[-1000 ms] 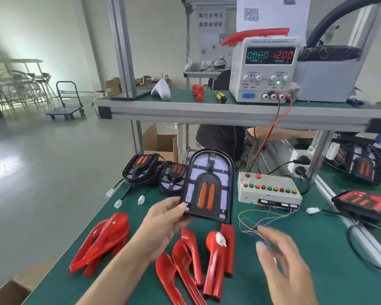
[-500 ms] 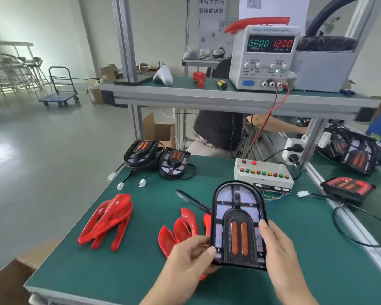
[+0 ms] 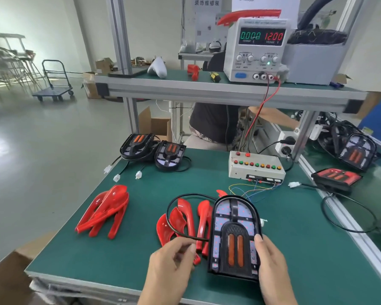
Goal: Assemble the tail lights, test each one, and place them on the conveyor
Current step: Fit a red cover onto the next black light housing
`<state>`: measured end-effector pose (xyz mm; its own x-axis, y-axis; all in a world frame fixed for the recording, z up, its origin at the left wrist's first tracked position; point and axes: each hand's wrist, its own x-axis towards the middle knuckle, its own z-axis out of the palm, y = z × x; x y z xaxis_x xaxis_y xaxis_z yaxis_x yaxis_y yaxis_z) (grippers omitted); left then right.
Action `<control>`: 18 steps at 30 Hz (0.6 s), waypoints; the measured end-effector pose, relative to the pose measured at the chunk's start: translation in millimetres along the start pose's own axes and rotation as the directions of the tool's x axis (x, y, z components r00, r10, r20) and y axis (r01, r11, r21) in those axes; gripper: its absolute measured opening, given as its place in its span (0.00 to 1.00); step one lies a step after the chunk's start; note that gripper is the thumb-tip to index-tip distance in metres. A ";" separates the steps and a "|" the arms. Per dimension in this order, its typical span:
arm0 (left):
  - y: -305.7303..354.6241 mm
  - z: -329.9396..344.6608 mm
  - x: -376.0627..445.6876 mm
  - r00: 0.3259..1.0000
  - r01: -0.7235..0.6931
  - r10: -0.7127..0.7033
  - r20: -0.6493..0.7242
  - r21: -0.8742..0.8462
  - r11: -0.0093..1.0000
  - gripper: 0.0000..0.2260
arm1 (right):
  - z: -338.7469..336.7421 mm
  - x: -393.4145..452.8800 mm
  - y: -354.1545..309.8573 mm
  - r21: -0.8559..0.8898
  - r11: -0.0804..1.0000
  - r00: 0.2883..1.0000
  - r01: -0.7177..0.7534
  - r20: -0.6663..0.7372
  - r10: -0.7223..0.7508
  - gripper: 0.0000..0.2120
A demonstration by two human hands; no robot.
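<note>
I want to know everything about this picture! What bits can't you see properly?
Head view, the only one:
- The tail light's right edge: the right hand covers it.
- Whether the left hand's grip pinches the black cable: its curled fingers hide the contact.
- The person behind the bench: the shelf hides everything above the torso.
- The small print on the power supply: too small.

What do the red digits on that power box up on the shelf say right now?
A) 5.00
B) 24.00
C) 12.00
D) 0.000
C: the power supply on the upper shelf shows 12.00 in red over the voltage label, while the green digits beside it read 0.000.
</note>
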<state>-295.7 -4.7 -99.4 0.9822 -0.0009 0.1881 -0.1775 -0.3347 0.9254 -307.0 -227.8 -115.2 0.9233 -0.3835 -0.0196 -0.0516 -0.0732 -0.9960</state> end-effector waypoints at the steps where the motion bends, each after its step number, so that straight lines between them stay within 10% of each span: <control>1: -4.2 -7.5 0.3 0.998 0.002 0.000 -0.061 0.029 1.000 0.12 | -0.1 -0.9 0.8 0.002 1.000 1.000 0.007 -0.025 -0.007 0.15; 18: -10.8 -58.5 53.5 0.943 0.214 -0.073 -0.325 0.421 0.882 0.11 | -1.6 11.2 16.3 0.084 0.996 0.994 -0.009 -0.107 0.018 0.12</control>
<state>-244.8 54.0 -80.1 0.9188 0.3301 0.2166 0.0793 -0.6918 0.7177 -298.1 -234.8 -131.5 0.8763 -0.4809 -0.0277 -0.0275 0.0074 -0.9996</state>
